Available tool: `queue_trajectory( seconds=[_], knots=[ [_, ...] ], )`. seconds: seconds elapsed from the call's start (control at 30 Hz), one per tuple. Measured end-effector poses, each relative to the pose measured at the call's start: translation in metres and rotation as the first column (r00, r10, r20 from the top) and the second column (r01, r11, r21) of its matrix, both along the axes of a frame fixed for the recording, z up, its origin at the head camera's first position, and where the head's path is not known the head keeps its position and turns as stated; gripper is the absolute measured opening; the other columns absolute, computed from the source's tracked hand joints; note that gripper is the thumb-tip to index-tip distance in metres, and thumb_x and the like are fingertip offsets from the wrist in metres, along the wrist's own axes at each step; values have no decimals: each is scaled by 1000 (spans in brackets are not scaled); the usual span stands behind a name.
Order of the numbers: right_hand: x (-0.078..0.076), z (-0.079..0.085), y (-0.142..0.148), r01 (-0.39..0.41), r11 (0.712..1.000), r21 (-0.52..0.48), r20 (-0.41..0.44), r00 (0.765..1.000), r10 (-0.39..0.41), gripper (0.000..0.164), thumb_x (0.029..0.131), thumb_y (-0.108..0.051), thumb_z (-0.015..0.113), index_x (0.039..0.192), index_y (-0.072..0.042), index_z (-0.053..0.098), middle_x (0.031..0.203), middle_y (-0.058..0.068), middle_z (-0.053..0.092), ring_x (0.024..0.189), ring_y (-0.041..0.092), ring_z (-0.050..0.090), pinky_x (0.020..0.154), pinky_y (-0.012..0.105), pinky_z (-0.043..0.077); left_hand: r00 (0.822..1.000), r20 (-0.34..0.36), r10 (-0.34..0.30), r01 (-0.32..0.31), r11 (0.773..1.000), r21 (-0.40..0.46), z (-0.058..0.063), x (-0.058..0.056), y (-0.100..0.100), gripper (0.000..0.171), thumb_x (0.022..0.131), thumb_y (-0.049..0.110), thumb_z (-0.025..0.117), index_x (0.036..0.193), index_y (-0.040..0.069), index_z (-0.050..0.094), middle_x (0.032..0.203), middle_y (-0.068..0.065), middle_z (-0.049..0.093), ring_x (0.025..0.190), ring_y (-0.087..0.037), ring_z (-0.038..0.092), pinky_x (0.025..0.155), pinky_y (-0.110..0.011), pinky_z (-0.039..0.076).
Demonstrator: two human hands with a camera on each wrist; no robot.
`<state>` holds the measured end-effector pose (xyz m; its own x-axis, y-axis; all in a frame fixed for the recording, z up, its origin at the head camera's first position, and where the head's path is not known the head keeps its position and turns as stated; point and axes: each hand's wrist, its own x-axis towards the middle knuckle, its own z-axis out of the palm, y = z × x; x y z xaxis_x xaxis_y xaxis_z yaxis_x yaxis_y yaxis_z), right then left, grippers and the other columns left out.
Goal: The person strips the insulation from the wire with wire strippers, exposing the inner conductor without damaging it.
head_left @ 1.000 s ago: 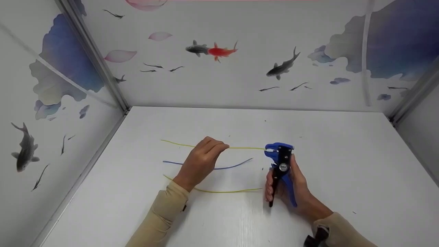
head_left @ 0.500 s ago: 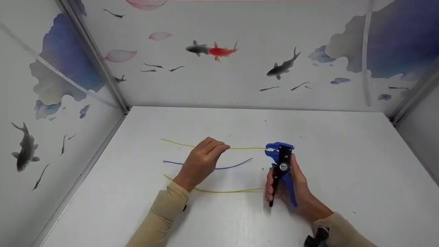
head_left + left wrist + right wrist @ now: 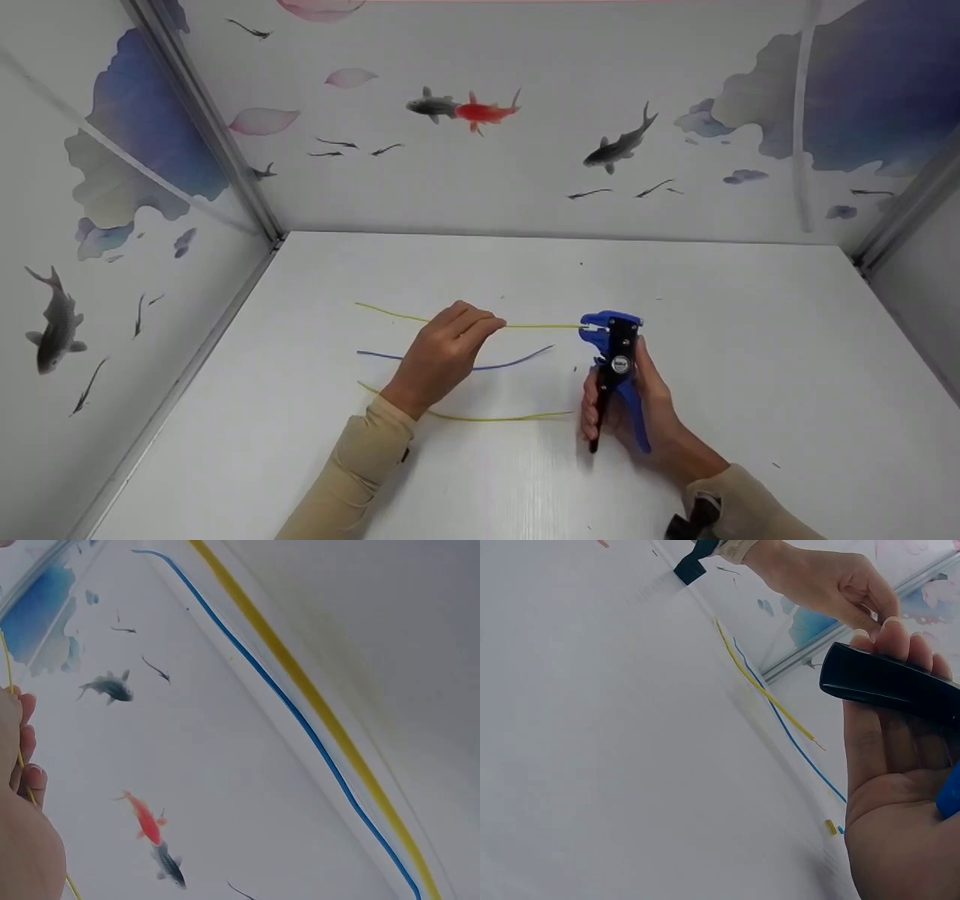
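My left hand [image 3: 442, 356] pinches a thin yellow wire [image 3: 544, 326] between thumb and fingers, above the table. The wire's right end reaches into the mouth of a blue and black wire stripper [image 3: 622, 341]; how deep it sits cannot be made out. My right hand [image 3: 660, 420] holds the stripper upright, its fingers [image 3: 892, 641] wrapped over the black handle [image 3: 885, 679]. The handles stand apart. On the table, a blue wire [image 3: 510, 365] lies partly under my left hand. Nearer me is a second yellow wire [image 3: 487, 420], with bare strands [image 3: 820, 745] at one end in the right wrist view.
A small yellow offcut [image 3: 830, 826] and a blue offcut [image 3: 841, 830] lie on the white table [image 3: 525, 487]. Other tiny bits are scattered about. Walls printed with fish [image 3: 619, 146] enclose the table's back and left sides.
My left hand has shifted very slightly right with the yellow wire, whose loose left end moved a little too. The wire stripper and the right hand stay almost still.
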<state>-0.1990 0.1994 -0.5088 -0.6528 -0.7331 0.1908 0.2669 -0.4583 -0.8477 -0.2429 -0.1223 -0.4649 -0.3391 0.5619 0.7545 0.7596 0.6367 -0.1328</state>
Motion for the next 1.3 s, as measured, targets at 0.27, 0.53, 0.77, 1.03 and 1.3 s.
queue_trajectory(
  seconds=[0.27,0.53,0.77,1.03,1.3],
  knots=[
    [2,2,-2,9,1000,9,-15,1000,-9,98,107,-68,-11,108,-6,65,91,3,73,79,20,74,80,39,65,999,-30,-10,10,1000,-4,0,0,1,14,102,3,75,115,8,78,106,-1,77,98,-15,69,92,-24,61],
    [2,4,-2,25,998,54,-18,1000,-24,97,106,-69,-11,102,-8,65,85,0,71,73,18,73,73,38,64,999,-37,-18,18,1000,0,-1,-1,1,13,102,4,75,114,8,78,105,-1,77,97,-14,68,89,-23,61],
    [4,6,-3,56,994,91,5,998,-57,94,107,-71,-7,95,-11,63,79,-2,68,68,15,70,66,34,62,998,-52,-20,20,1000,-5,-2,-2,1,13,102,4,75,114,9,77,105,-1,76,96,-14,68,88,-22,61],
    [3,4,-2,42,997,66,-19,999,-40,93,107,-70,-9,95,-12,63,79,-3,66,67,14,69,65,32,62,998,-50,-23,24,1000,4,-1,-1,1,14,101,4,76,114,8,78,104,-1,76,96,-14,68,88,-22,61],
    [3,4,-2,63,995,79,-24,998,-62,91,108,-69,-8,94,-11,62,78,-2,65,65,15,66,63,32,61,998,-53,-25,25,1000,1,0,-1,1,13,102,4,75,114,8,78,104,-1,77,96,-14,69,88,-23,61]
  ],
)
